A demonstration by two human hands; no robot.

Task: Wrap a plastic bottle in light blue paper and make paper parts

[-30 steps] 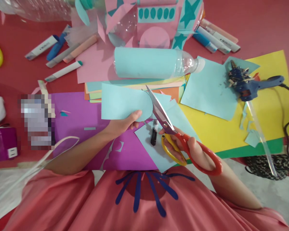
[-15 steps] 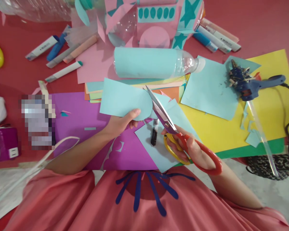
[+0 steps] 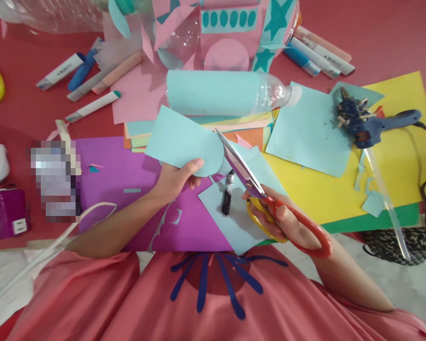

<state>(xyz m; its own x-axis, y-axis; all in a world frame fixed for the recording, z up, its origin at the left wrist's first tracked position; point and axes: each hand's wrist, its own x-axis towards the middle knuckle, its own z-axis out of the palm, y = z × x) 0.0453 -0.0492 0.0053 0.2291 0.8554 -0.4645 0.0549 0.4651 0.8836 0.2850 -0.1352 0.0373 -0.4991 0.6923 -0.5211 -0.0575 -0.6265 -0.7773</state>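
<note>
My left hand [image 3: 182, 177] pinches a light blue piece of paper [image 3: 184, 142] by its lower edge, thumb on top. The paper's right end is rounded and its left end is straight-cut. In my right hand [image 3: 279, 218] is a pair of scissors [image 3: 250, 182] with one red and one yellow handle loop. The blades point up and left, beside the paper's rounded end, and look nearly closed. Below them a black-capped pen or small tube [image 3: 227, 194] lies on another light blue sheet [image 3: 244, 222]. Beyond the paper lies a plastic bottle [image 3: 216, 92] wrapped in light blue paper.
On the right, a glue gun [image 3: 365, 123] with a glue stick in it rests on light blue and yellow sheets [image 3: 404, 175]. Purple paper [image 3: 110, 189] lies at left, near a blurred-out phone [image 3: 55, 182]. Markers [image 3: 94, 105] and a decorated pink bottle craft [image 3: 230, 33] are at the back.
The paper in my left hand has tilted, its left end rising. My right hand and the scissors have shifted slightly right, and the blades have come closer together.
</note>
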